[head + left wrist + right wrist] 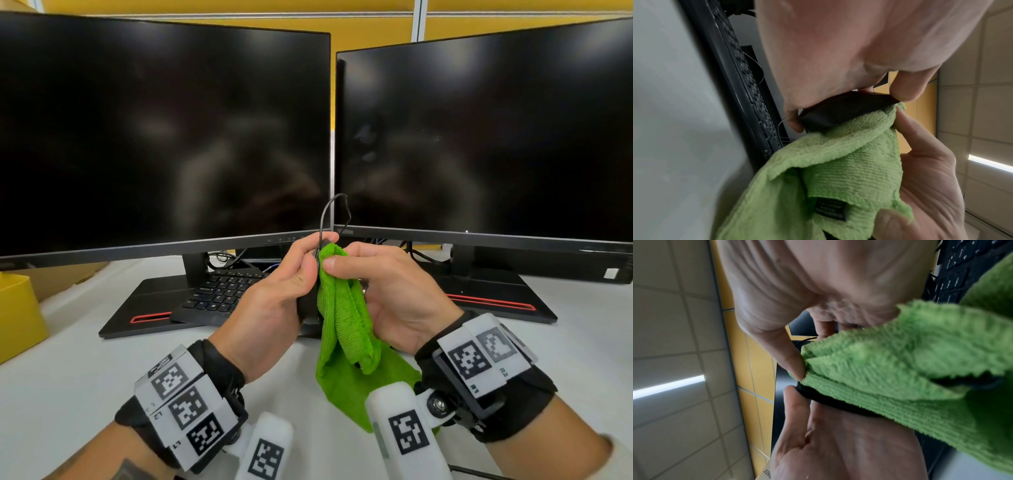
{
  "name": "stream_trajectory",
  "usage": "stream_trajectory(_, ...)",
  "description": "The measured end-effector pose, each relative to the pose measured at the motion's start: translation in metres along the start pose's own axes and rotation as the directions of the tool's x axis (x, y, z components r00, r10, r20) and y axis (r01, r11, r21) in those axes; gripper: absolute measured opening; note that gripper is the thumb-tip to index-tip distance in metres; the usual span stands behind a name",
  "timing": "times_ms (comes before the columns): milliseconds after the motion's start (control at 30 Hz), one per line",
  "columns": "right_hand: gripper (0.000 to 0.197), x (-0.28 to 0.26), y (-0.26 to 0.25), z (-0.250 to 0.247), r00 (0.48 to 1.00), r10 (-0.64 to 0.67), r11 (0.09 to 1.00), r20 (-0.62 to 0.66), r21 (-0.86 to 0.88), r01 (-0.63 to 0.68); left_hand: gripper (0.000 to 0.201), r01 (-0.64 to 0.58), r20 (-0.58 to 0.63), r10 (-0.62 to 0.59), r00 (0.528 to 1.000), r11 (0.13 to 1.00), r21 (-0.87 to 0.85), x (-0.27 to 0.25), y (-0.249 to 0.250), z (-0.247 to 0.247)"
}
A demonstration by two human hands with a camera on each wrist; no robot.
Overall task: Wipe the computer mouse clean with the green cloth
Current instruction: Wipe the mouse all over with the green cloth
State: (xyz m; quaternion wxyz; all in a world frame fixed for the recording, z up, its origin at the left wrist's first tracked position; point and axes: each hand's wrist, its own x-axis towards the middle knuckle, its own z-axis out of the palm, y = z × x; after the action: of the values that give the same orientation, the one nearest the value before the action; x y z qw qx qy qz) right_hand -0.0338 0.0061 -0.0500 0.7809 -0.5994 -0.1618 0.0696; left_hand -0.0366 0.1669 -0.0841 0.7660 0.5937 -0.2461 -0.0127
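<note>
Above the desk my left hand [291, 281] grips a black computer mouse [842, 110], held upright with its cable [323, 219] looping up in front of the monitors. Most of the mouse is hidden by my palm and the cloth. My right hand [376, 284] pinches the green cloth [346, 318] and presses its top fold against the mouse's right side. The cloth's lower part hangs down toward the desk. In the right wrist view the cloth [900, 366] covers the mouse [830, 402], only a dark edge showing.
Two dark monitors [164, 137] [486, 144] stand side by side just behind my hands. A black keyboard [219, 291] lies on the left monitor's base. A yellow box [17, 311] sits at the left desk edge. White desk [68, 370] lies below.
</note>
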Motion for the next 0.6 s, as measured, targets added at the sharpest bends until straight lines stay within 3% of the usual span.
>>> stream_trajectory(300, 0.035, 0.0006, 0.0024, -0.0001, 0.999, -0.038, 0.997, 0.0, 0.066, 0.038, 0.052, 0.012, 0.006, -0.012, 1.0, 1.0, 0.014, -0.0017, 0.001, 0.0021)
stream_trajectory(433, 0.008, 0.0027, 0.001, -0.0032, 0.999, -0.008, 0.993, -0.046, 0.118, 0.013, 0.049, 0.002, 0.059, -0.004, 0.998, 1.0, 0.024, -0.0025, 0.0012, 0.0037)
stream_trajectory(533, 0.012, 0.0025, 0.0014, -0.0052, 0.999, -0.017, 0.991, -0.05, 0.133, 0.024, 0.049, 0.002, 0.064, -0.003, 0.998, 1.0, 0.009, -0.002, 0.0018, 0.0056)
stream_trajectory(600, 0.025, 0.0006, 0.0024, -0.005, 0.999, -0.022, 0.993, -0.023, 0.119, 0.025, 0.051, 0.007, 0.052, -0.007, 0.999, 1.0, -0.013, -0.0013, 0.0024, 0.0049)
